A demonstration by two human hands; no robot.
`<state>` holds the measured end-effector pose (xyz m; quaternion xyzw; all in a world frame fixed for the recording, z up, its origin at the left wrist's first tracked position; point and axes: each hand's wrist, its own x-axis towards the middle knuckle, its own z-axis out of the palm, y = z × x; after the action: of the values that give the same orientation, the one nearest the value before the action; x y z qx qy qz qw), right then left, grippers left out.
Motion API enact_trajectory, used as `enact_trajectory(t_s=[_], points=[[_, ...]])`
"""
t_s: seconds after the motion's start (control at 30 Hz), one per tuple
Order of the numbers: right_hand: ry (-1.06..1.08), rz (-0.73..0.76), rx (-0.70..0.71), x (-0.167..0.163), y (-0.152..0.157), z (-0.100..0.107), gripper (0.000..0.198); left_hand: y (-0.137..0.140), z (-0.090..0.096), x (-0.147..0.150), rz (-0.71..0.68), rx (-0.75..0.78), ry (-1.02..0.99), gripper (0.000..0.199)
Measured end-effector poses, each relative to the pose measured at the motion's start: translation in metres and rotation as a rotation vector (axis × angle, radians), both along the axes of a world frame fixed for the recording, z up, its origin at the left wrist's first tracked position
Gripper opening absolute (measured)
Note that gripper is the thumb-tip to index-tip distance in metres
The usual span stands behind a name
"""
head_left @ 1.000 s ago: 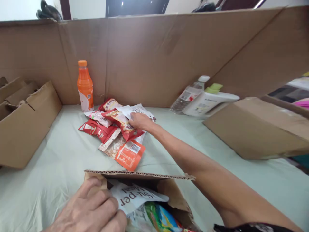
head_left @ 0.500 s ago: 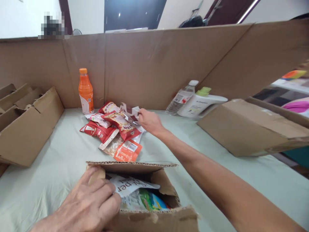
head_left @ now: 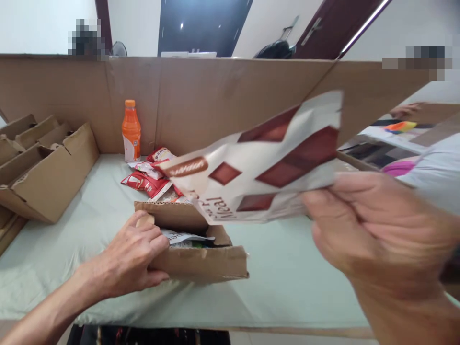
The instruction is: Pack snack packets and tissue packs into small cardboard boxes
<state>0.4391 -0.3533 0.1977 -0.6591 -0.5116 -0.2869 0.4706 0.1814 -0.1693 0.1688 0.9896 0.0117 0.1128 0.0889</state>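
Observation:
A white food pouch (head_left: 230,191) with dark red diamonds and the printed word "Meal" is pinched in my right hand (head_left: 377,230), raised close to the camera on the right. My left hand (head_left: 131,254) grips the left side of a small open cardboard box (head_left: 208,266), fingers over its edge. Inside that box lies a light printed pouch (head_left: 185,237), with something green beneath it, mostly hidden. Behind the box, several snack bags (head_left: 143,183), mainly red, are piled together and partly covered by the box flap and the raised pouch.
An orange bottle (head_left: 131,134) stands upright behind the snack bags. At the left is a divided cardboard box (head_left: 53,177). A tall cardboard wall (head_left: 208,105) runs along the back of the cloth-covered table (head_left: 287,278). Another person (head_left: 438,167) is at the right edge.
My right hand has lifted the white pouch from the snack pile and drawn it toward the camera, to the right. My left hand stays on the box edge. The camera view has shifted.

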Motion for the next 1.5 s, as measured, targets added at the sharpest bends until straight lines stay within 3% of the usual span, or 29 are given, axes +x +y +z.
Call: enact_trajectory(t_s=[0.1, 0.23, 0.3, 0.4, 0.53, 0.63, 0.73, 1.0, 1.1, 1.23, 1.4, 1.5], points=[[-0.232, 0.078, 0.001, -0.022, 0.006, 0.004, 0.021, 0.000, -0.003, -0.001, -0.001, 0.037, -0.015, 0.036], [-0.382, 0.360, -0.200, -0.029, 0.019, -0.007, 0.029, 0.001, -0.008, -0.002, 0.001, 0.062, -0.058, 0.034], [-0.327, 0.415, -0.453, -0.024, 0.022, -0.016, 0.028, 0.001, -0.009, -0.002, 0.008, 0.086, -0.072, 0.034], [-0.107, 0.385, -0.848, -0.016, 0.025, -0.020, 0.031, 0.001, -0.009, -0.001, 0.011, 0.110, -0.083, 0.034], [0.114, 0.453, -1.043, -0.013, 0.040, -0.008, 0.040, 0.001, -0.009, -0.001, -0.002, 0.115, -0.106, 0.035], [0.134, 0.581, -1.122, -0.019, 0.059, 0.000, 0.046, 0.002, -0.010, -0.002, -0.012, 0.104, -0.101, 0.037], [0.124, 0.678, -1.163, -0.026, 0.073, 0.001, 0.036, 0.002, -0.012, -0.003, 0.002, 0.101, -0.092, 0.039], [-0.010, 0.545, -1.323, -0.035, 0.091, -0.007, 0.033, -0.005, -0.012, -0.006, 0.032, 0.100, -0.133, 0.040], [-0.010, 0.594, -1.370, -0.038, 0.106, -0.012, 0.034, -0.003, -0.012, -0.005, 0.035, 0.075, -0.132, 0.042], [0.027, 0.725, -1.355, -0.039, 0.114, -0.018, 0.039, 0.000, -0.016, -0.004, 0.019, 0.053, -0.167, 0.043], [0.056, 0.779, -1.203, -0.042, 0.103, -0.020, 0.040, -0.001, -0.018, -0.006, -0.012, 0.033, -0.152, 0.037], [0.052, 0.784, -1.256, -0.047, 0.112, -0.023, 0.031, 0.001, -0.017, -0.004, -0.009, 0.023, -0.147, 0.037]])
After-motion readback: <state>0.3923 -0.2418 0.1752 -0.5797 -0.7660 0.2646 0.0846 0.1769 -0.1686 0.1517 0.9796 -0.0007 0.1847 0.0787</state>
